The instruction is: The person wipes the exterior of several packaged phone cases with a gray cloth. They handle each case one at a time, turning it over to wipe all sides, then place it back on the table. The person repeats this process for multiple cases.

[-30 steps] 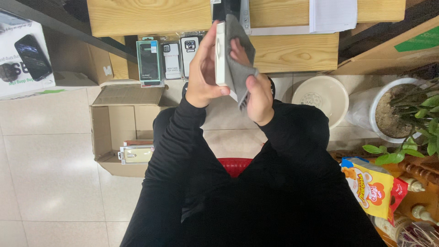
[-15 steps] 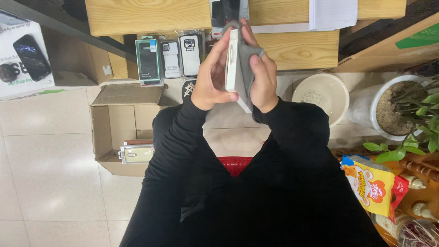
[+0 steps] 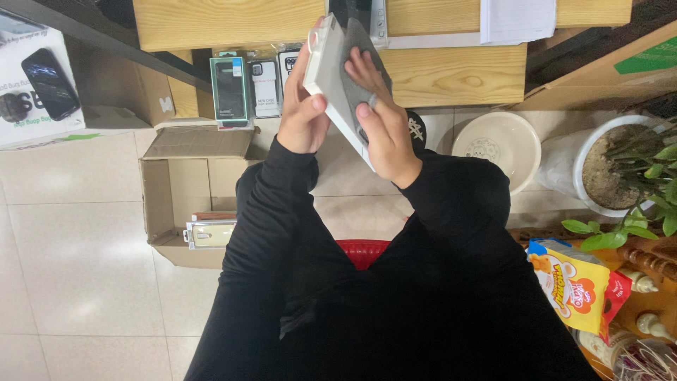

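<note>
Head view: cardboard box (image 3: 169, 187) holds packaged cases (image 3: 210, 233); pot (image 3: 599, 166) holds plant (image 3: 649, 190).

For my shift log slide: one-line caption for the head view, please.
Left hand holds a flat white box while right hand presses grey cloth on it.
</note>
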